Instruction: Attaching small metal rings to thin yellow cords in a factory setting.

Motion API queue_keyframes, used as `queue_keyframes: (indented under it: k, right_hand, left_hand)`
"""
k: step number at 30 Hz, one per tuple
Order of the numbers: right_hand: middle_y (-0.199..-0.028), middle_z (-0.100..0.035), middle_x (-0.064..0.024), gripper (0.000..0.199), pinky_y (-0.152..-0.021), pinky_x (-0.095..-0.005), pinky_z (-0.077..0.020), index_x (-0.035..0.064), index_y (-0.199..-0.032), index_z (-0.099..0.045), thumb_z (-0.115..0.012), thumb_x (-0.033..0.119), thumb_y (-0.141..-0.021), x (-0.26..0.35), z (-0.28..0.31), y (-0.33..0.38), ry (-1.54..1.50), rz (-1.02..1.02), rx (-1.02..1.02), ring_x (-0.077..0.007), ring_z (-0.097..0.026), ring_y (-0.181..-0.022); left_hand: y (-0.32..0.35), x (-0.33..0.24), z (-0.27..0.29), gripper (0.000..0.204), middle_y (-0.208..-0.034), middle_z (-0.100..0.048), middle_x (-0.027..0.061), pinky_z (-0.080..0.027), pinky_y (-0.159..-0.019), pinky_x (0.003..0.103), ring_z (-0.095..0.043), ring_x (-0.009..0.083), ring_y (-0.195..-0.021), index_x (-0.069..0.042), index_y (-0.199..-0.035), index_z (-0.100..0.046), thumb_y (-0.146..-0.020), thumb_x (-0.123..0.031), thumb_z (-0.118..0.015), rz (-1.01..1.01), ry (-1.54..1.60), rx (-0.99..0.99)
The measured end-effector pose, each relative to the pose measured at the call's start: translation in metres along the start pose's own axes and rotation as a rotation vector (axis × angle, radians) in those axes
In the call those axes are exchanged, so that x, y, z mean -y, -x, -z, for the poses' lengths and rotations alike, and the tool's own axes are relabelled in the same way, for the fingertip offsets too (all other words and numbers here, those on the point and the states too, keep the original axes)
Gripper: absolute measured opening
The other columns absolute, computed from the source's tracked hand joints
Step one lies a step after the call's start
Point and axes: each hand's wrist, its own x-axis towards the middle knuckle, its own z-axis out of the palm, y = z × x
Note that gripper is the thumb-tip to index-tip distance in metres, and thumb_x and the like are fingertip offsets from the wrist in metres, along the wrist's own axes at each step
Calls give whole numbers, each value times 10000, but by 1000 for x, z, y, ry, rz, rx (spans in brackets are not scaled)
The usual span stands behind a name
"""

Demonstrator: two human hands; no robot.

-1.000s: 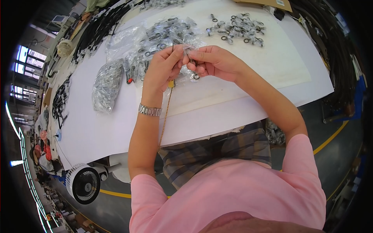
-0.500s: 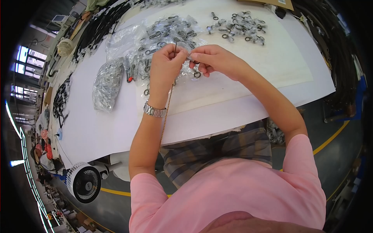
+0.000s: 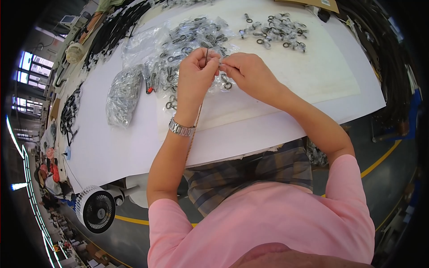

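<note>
My left hand [image 3: 195,76] is closed in a pinch on a thin dark cord [image 3: 207,55], whose end sticks up above the fingers. A lighter braided length [image 3: 195,129] hangs beside my left wrist toward the table edge. Fingertip to fingertip with it, my right hand [image 3: 252,73] is pinched shut; a small bit of clear wrapping shows there, but what it holds is mostly hidden. Just below the right fingers lies a dark metal ring fitting [image 3: 228,85]. Behind both hands spreads a pile of metal fittings in clear plastic [image 3: 196,33].
More wrapped ring fittings [image 3: 277,31] lie at the back right. Left of my hands are a full clear plastic bag [image 3: 124,96] and a small tool with a red tip [image 3: 149,89]. Black straps [image 3: 114,33] line the far left edge. A fan [image 3: 96,209] stands at the lower left.
Both hands have shifted slightly right. My right fingers have curled in closer to the left fingertips, and the dark ring piece seen at the right fingers is now out of sight.
</note>
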Motion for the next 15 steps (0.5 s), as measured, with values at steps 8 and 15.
queue_keyframes:
  k: [8,15]
  right_hand:
    - [-719,-620,-1,235,-508,-237,-374,-13,-961,-745,-633,188,-1005,-1,15,-10,-703,-473,212,-60,-473,-554]
    - [-711,-622,14,232,-507,-225,-355,-5,-876,-741,-635,164,-995,-3,22,-13,-813,-502,262,-42,-452,-551]
  left_hand:
    - [-9,-1,28,211,-789,-597,-10,-337,-526,192,-463,39,-622,6,-1147,-690,-1022,-131,-589,66,193,-67]
    - [-10,-7,37,323,-838,-672,7,-398,-648,210,-476,69,-721,28,-1290,-675,-1058,-144,-530,-4,-197,378]
